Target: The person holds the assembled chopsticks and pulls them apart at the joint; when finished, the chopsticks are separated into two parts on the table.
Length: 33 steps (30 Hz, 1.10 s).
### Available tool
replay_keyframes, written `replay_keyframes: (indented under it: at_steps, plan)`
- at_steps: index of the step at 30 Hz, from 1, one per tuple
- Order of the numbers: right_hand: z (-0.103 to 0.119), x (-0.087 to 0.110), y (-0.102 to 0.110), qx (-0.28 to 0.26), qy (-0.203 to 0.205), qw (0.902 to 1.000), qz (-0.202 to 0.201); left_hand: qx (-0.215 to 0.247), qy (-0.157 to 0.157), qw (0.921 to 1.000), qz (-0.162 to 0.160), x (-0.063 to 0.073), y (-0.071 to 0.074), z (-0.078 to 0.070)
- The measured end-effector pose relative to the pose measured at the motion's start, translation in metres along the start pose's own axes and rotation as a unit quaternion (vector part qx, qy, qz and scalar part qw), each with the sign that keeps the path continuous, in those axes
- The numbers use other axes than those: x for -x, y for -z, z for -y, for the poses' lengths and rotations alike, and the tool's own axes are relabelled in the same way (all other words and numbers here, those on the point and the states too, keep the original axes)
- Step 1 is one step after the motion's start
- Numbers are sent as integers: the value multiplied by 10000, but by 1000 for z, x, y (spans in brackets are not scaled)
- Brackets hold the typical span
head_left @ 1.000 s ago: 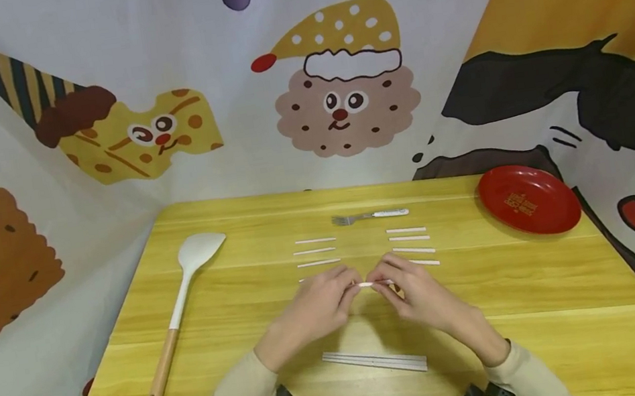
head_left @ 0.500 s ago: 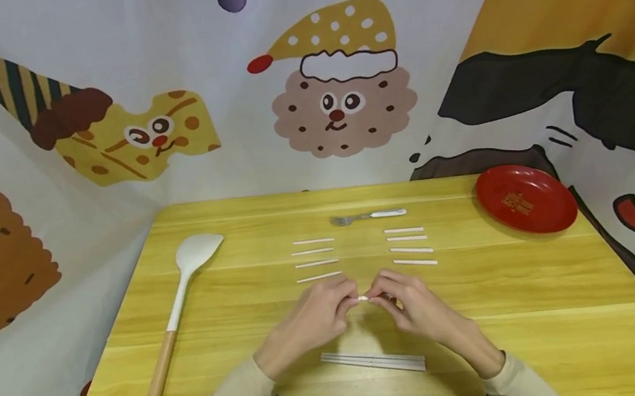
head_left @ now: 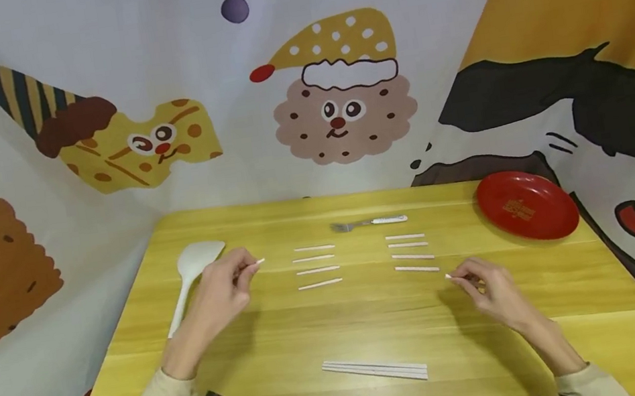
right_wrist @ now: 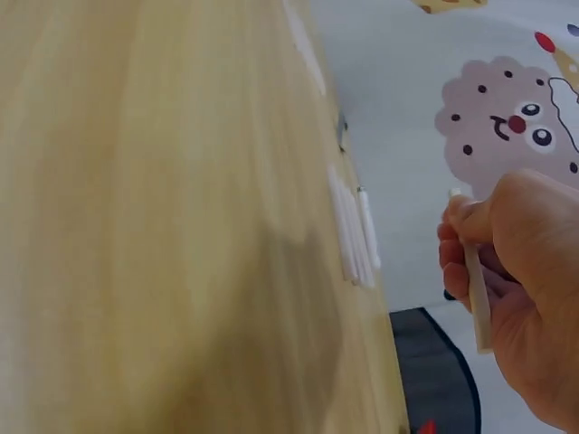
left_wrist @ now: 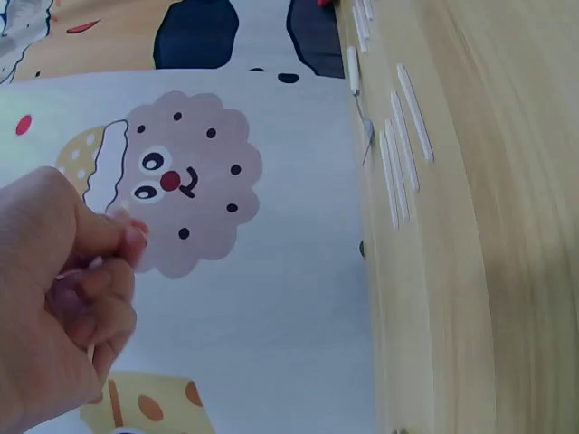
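Observation:
In the head view my left hand (head_left: 216,300) is raised at the left and pinches a short white stick (head_left: 261,261) between thumb and fingertips, its tip poking out. My right hand (head_left: 491,288) is over the right side of the table and pinches another short white stick (right_wrist: 479,303), which runs back along the palm in the right wrist view. Between the hands lie a left column of short white sticks (head_left: 318,270) and a right column of short white sticks (head_left: 414,257), several in each. Nearer the front, a few long white sticks (head_left: 375,370) lie side by side.
A white spatula (head_left: 195,259) with a wooden handle lies at the left, partly behind my left hand. A fork (head_left: 360,224) lies beyond the columns. The red plate (head_left: 542,193) is at the back right. A printed cloth (head_left: 255,186) hangs behind the wooden table (head_left: 312,334).
Both hands held one white stick together at the middle; now it is in two pieces and the hands have spread apart, left and right, each with a piece. The laid-out sticks stayed put.

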State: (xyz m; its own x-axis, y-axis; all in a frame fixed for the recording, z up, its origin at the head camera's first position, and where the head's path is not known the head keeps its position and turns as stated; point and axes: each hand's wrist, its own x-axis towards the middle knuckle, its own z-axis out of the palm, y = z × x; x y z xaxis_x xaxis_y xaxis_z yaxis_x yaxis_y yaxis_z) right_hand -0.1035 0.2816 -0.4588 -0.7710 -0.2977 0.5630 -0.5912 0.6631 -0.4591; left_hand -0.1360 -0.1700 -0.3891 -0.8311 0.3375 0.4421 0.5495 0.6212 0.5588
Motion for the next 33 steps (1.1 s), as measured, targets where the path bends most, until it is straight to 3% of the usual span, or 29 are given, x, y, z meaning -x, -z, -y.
replay_keyframes:
  at_steps: [3,9,15,20,24,33]
  plan:
    - [-3,7,2,267,24,9994,206,148,-145,9989,429,-4,-3,3]
    - [4,-3,-10,345,236,9985,352,167,78,9922,1236,-2,-35,6]
    - [2,-17,-17,613,265,9970,394,-8,-184,9893,1444,-6,-67,9]
    - [-3,-25,-29,499,319,9965,582,-155,-215,9856,1672,-10,-87,9]
    - [-8,-25,-39,434,285,9965,651,-294,-176,9829,1808,-14,-98,10]
    - [-10,-21,-54,390,16,9949,925,-109,-144,9758,2180,-18,-115,11]
